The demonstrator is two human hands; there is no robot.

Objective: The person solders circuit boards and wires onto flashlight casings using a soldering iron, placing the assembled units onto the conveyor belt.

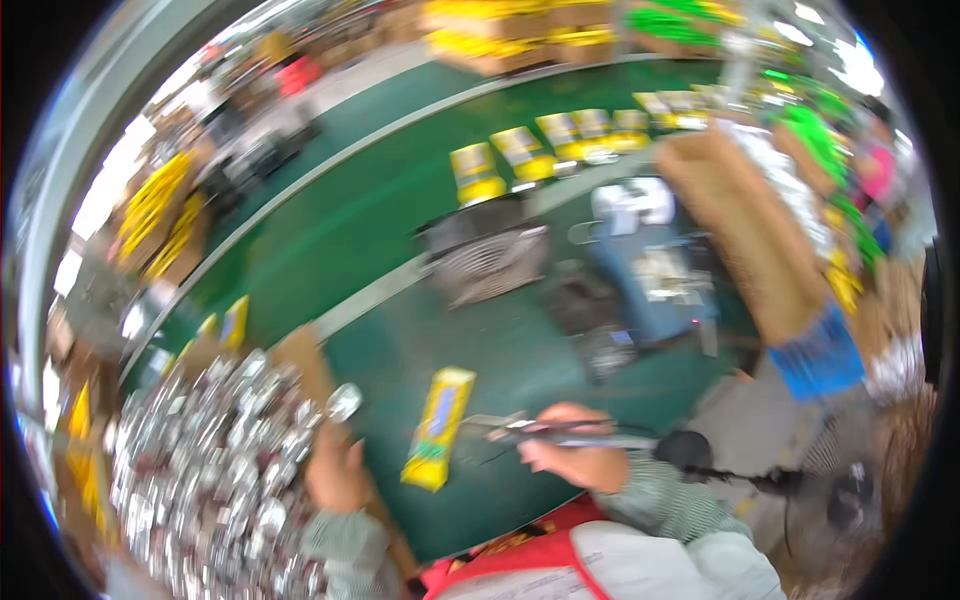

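My left hand (335, 468) is at the right edge of a carton of shiny silver pieces (215, 470). At its fingertips is a round, shiny silver piece (344, 402), seemingly pinched; motion blur hides the exact grip. Closed around a long, thin tool (570, 428), my right hand (575, 462) is over the green table. The tool has slender metal tips pointing left; blur hides its exact kind. Between my hands, a yellow packet (438, 430) with blue and green patches lies on the table, just left of the tool's tips.
A green conveyor belt (330, 215) runs beyond the table, with a row of yellow packets (520, 155) along its near edge. A dark bin (485, 255), a blue device (640, 280) and a long cardboard box (740, 230) stand ahead and right. A blue flap (818, 352) hangs at the box's near end.
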